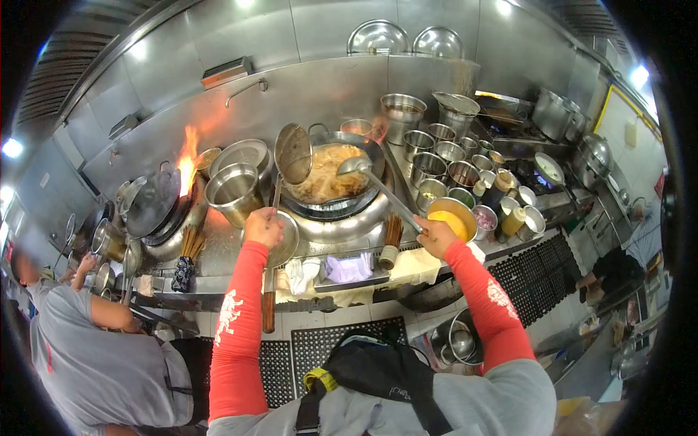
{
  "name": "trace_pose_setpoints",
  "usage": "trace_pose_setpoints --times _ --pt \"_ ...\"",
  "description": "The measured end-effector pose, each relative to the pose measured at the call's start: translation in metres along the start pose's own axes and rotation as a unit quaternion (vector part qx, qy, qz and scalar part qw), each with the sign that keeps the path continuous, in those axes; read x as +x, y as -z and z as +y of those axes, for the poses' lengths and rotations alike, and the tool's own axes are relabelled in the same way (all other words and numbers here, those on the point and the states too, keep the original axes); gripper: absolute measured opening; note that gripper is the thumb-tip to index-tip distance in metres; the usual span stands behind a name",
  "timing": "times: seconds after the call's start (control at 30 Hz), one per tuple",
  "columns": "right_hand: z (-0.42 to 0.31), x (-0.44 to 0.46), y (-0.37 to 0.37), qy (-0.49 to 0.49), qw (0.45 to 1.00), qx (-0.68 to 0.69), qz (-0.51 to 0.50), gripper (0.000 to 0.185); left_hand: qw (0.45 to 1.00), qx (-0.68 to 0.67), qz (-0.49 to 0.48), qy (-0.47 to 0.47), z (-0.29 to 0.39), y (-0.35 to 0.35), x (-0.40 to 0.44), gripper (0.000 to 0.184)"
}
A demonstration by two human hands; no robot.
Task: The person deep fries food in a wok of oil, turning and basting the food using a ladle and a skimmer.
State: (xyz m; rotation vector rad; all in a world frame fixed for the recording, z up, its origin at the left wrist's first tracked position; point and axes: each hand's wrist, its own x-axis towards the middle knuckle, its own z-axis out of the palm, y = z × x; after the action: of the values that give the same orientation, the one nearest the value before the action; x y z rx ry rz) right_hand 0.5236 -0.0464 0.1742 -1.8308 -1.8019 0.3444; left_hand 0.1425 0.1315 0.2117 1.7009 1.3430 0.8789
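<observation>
My left hand (pixel 264 227) is closed round the handle of a round strainer (pixel 294 153), which is raised at the left side of a large wok (pixel 374 149). My right hand (pixel 436 236) grips the long handle of a metal ladle (pixel 355 166). The ladle's bowl is over the wok, at the right side of the bubbling, light brown food (pixel 331 174). Just beyond my right hand is a bowl of yellow liquid (pixel 452 218). Below my left hand lies a round metal utensil (pixel 282 240) with a wooden handle (pixel 269 301).
A deep metal pot (pixel 234 195) stands left of the wok. Several metal containers (pixel 427 167) and squeeze bottles (pixel 513 222) crowd the right. Flames (pixel 189 160) rise at another wok (pixel 154 203), near a co-worker (pixel 109 356). Folded cloths (pixel 349 267) lie along the front edge.
</observation>
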Motion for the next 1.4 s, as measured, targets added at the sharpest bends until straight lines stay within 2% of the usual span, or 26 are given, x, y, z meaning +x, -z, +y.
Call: trace_pose_setpoints --times 0.1,0.2,0.3,0.4,0.5,0.57,0.63,0.7,0.8,0.97,1.0,1.1,1.13,1.23,1.3,1.33,1.37,1.4 --pt "0.007 0.021 -0.032 0.045 0.994 -0.089 0.053 0.052 1.000 -0.019 -0.001 0.010 0.005 0.005 -0.006 0.033" --pt "0.003 0.037 -0.047 0.046 0.997 0.035 0.060 0.055 1.000 -0.029 0.011 -0.001 -0.001 0.003 -0.004 0.034" --pt "-0.011 0.033 -0.043 -0.021 0.989 0.142 0.036 0.053 0.998 -0.056 0.007 -0.001 -0.010 0.010 -0.005 0.034" --pt "-0.032 0.009 -0.037 -0.066 0.982 0.160 0.077 0.050 0.978 -0.197 0.009 0.068 -0.023 0.021 -0.007 0.027" --pt "-0.016 -0.018 -0.054 -0.034 0.974 0.176 0.141 0.051 0.943 -0.320 0.033 0.091 -0.046 0.037 -0.005 0.020" --pt "-0.030 -0.051 -0.056 -0.082 0.961 0.234 0.125 0.052 0.915 -0.387 0.065 0.091 -0.062 0.049 -0.003 0.017" --pt "0.008 -0.079 -0.093 -0.033 0.972 0.139 0.184 0.053 0.887 -0.442 0.090 0.097 -0.074 0.062 0.004 0.016" --pt "0.005 -0.105 -0.106 -0.064 0.955 0.226 0.182 0.053 0.860 -0.488 0.108 0.108 -0.082 0.076 0.014 0.017" --pt "0.004 -0.141 -0.117 -0.120 0.942 0.276 0.148 0.058 0.796 -0.566 0.134 0.166 -0.095 0.091 0.041 0.014" --pt "0.005 -0.159 -0.121 -0.179 0.912 0.341 0.138 0.061 0.756 -0.612 0.073 0.220 -0.139 0.109 0.104 0.019" --pt "0.008 -0.160 -0.123 -0.192 0.912 0.340 0.127 0.062 0.777 -0.581 0.097 0.222 -0.133 0.110 0.105 0.019" --pt "0.012 -0.161 -0.126 -0.219 0.907 0.340 0.115 0.061 0.767 -0.592 0.075 0.234 -0.146 0.117 0.120 0.018" --pt "0.019 -0.162 -0.131 -0.229 0.898 0.358 0.114 0.060 0.786 -0.575 0.059 0.218 -0.150 0.117 0.121 0.016" --pt "0.031 -0.160 -0.139 -0.244 0.910 0.319 0.100 0.059 0.789 -0.590 0.033 0.168 -0.152 0.118 0.112 0.025" --pt "0.051 -0.154 -0.152 -0.217 0.948 0.209 0.104 0.057 0.749 -0.636 0.129 0.134 -0.130 0.114 0.077 0.039" --pt "0.073 -0.156 -0.167 -0.191 0.965 0.149 0.104 0.056 0.704 -0.678 0.154 0.149 -0.149 0.114 0.076 0.048" --pt "0.094 -0.163 -0.178 -0.154 0.979 0.092 0.096 0.055 0.692 -0.682 0.189 0.142 -0.153 0.109 0.056 0.043" --pt "0.113 -0.165 -0.188 -0.114 0.986 0.055 0.110 0.055 0.716 -0.681 0.114 0.099 -0.164 0.115 0.031 0.037"
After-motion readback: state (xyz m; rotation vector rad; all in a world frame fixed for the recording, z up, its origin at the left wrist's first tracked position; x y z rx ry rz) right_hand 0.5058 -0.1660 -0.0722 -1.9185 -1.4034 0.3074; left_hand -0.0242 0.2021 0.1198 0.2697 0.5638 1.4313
